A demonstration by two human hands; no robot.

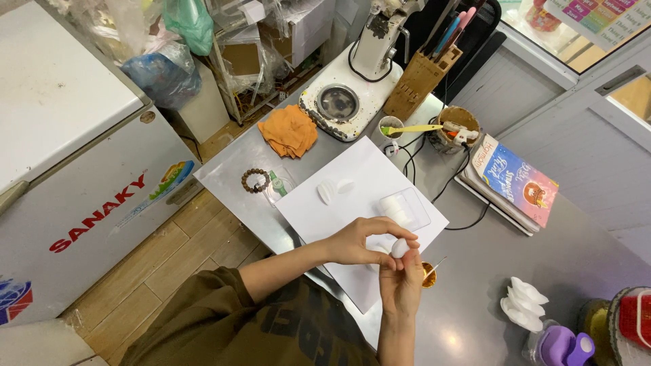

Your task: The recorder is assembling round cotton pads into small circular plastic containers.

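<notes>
Both hands meet over the near edge of the white paper sheet (339, 203), pinching one small white oval piece (399, 248) between them. The left hand (359, 240) comes in from the left, its fingertips closed on the piece's top and left side. The right hand (401, 281) rises from the near side, fingers closed on it from below. The piece's long axis cannot be told.

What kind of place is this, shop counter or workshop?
Probably a small craft or repair workbench inside a shop. A stereo microscope stands on the grey table, a wooden block of tools beside it, and both hands work a small white piece over white paper.
</notes>
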